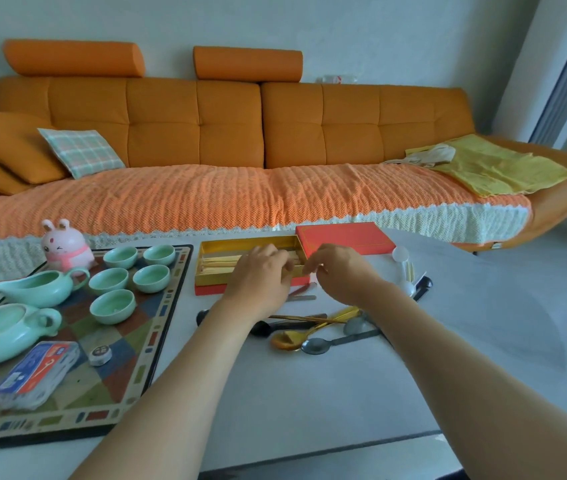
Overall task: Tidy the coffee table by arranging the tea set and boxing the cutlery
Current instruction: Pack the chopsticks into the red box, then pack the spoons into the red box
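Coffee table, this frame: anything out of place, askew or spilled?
No spill or damage shows. The spoons lie loose and crisscrossed on the table in front of the open cutlery box, not yet boxed. The red lid sits askew behind it. A tissue pack shares the mat with the tea set.

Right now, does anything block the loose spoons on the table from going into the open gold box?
Only the hands themselves. The spoons lie loose just in front of the box, which is open, its red lid set off behind it. The left hand and right hand cover its near right end.
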